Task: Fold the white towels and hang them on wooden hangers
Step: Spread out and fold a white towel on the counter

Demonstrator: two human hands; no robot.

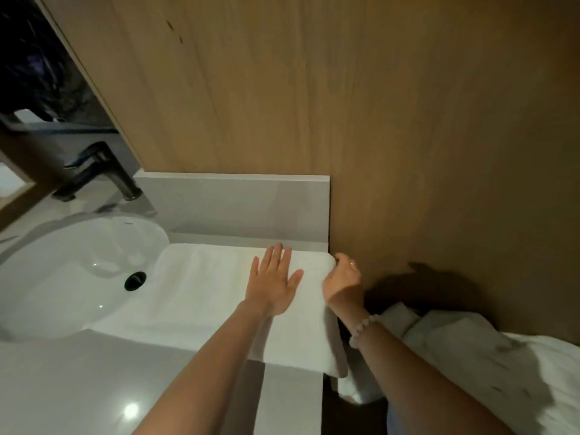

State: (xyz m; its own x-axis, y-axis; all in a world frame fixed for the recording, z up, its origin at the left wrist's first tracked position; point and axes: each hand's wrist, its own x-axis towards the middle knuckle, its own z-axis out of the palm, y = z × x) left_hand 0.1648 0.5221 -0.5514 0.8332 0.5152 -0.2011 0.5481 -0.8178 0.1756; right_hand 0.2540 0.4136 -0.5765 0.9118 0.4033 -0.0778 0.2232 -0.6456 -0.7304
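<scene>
A white towel (201, 296) lies spread flat on the grey counter, its left part draping over the sink's rim and its right edge hanging off the counter's end. My left hand (273, 281) rests flat on the towel's right half with the fingers spread. My right hand (343, 279) is curled around the towel's far right corner by the wooden wall. No wooden hanger is in view.
A white sink (78, 262) with a dark drain and a black tap (103, 174) fills the left. The grey counter (78, 387) ends at a backsplash (235, 205) and a wooden wall (345, 105). More white cloth (486, 356) lies low on the right.
</scene>
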